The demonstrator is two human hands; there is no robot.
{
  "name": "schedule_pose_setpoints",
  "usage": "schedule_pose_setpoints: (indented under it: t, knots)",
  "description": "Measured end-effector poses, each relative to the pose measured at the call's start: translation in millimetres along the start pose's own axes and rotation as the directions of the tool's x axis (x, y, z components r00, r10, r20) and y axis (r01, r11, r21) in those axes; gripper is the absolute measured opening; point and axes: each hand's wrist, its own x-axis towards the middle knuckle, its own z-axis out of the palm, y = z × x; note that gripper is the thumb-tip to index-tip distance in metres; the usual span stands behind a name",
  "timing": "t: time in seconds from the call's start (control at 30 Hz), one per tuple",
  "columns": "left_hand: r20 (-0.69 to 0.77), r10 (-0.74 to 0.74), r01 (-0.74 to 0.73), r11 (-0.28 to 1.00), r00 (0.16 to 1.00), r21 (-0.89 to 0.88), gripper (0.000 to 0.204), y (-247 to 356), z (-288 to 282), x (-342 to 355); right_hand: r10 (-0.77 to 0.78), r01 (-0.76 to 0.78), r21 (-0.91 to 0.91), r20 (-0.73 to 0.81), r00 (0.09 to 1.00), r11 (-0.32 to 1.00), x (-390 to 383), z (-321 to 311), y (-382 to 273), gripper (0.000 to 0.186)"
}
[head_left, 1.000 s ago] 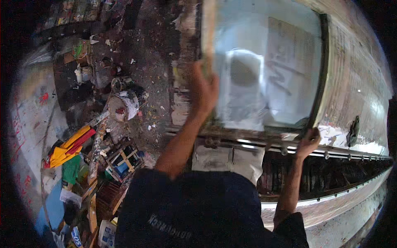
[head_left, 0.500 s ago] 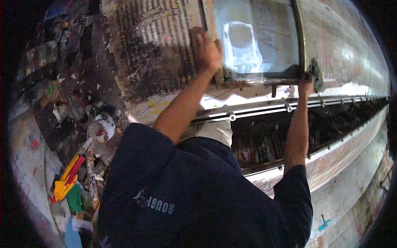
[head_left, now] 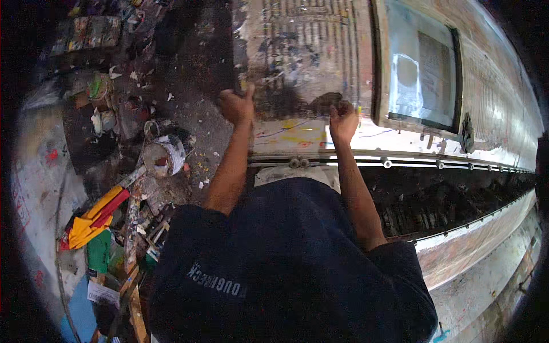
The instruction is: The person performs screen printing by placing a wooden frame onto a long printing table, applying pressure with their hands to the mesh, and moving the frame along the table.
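Left hand [head_left: 235, 106]: thumb spread from the fingers, at the left edge of the paint-stained table [head_left: 309, 54]. Right hand [head_left: 344, 122]: fingers bent, at the table's near part; can't tell if they're closed on anything. Hands apart from each other. Nearest is the dark T-shirt [head_left: 291, 257]. Near left: green piece [head_left: 98, 251], with a yellow-and-red piece [head_left: 97, 217] just past it, then a paint-smeared bucket [head_left: 163, 159]. Roller rail [head_left: 387, 163] runs along the table's near edge, dark gap [head_left: 434, 200] on its near side, right. Farther: dark rag [head_left: 468, 134] just beside the near right corner of the framed screen [head_left: 409, 80], which lies on the table, right of both hands, touching neither.
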Motion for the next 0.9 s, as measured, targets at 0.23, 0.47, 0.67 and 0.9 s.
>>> schedule_pose_setpoints:
  t: [0.23,0.47,0.67,0.9]
  knots:
    - [0.144,-0.054,0.069,0.992,0.988,-0.106,0.079,-6.1,-4.7,7.9,0.063,-0.196,-0.519,-0.264,0.963,0.832,-1.8,48.1,-36.7,0.074]
    - [0.358,-0.113,0.092,0.993,0.927,0.076,0.067,11.8,-23.5,20.0,0.190,-0.287,-0.566,-0.225,0.956,0.773,-5.1,65.9,-52.7,0.064]
    - [0.489,-0.068,0.010,0.993,0.870,0.121,0.052,2.4,-23.3,35.7,0.232,-0.279,-0.454,-0.157,0.960,0.846,-19.0,80.5,-50.5,0.064]
    - [0.466,-0.075,0.004,0.988,0.881,0.151,0.052,2.7,-20.3,37.0,0.237,-0.308,-0.500,-0.202,0.950,0.810,-19.4,98.5,-58.0,0.070]
